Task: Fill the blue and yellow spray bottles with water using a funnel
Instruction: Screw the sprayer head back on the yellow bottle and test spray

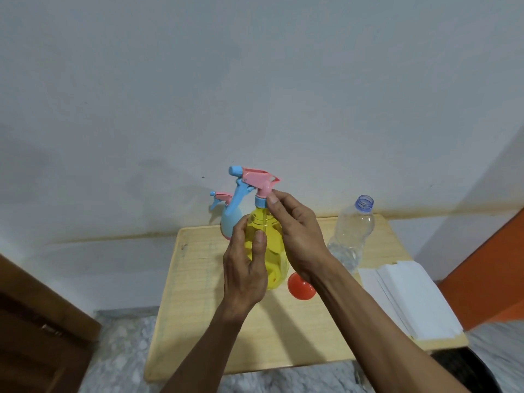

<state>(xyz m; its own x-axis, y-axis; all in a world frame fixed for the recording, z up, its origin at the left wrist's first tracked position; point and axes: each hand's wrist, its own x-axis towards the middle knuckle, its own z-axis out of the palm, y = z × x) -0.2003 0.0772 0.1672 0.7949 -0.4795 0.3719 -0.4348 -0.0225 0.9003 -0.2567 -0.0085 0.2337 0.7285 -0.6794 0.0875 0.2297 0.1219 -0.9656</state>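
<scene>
left hand (246, 262): wraps the yellow bottle (268, 245), steadying it above the table (198, 307) middle.
right hand (295, 231): pinches its collar (261, 201), likely to twist the sprayer.
blue bottle (231, 219): far edge.
funnel (300, 286): beside yellow bottle, ready.

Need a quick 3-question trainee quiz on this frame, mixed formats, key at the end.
1. True or false: the clear water bottle has its cap on.
2. Which hand pinches the collar under the yellow spray bottle's trigger head? A) left hand B) right hand
3. Fill in: the orange funnel lies on the ____, just right of the yellow bottle.

Key: 1. False, the neck is open. 2. B; the left hand grips the body. 3. table.
</scene>
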